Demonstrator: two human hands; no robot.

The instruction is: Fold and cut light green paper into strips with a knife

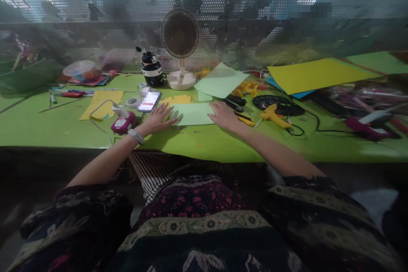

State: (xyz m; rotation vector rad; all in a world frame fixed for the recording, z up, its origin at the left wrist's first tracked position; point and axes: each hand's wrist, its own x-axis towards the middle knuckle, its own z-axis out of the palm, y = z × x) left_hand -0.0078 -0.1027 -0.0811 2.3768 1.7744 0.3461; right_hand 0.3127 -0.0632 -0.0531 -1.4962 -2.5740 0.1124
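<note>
A pale green sheet of paper (195,114) lies on the green table (47,127) in front of me. My left hand (158,119) rests at its left edge with the fingers spread flat. My right hand (223,115) lies palm down on its right edge, fingers stretched toward the sheet. A white band sits on my left wrist. Neither hand holds anything.
A phone (148,101), tape roll (131,102) and pink device (123,123) sit left of the sheet. A fan (180,46) and black bottle (152,69) stand behind. Scissors (236,102), a yellow glue gun (274,115), cables and coloured paper sheets (315,74) lie to the right.
</note>
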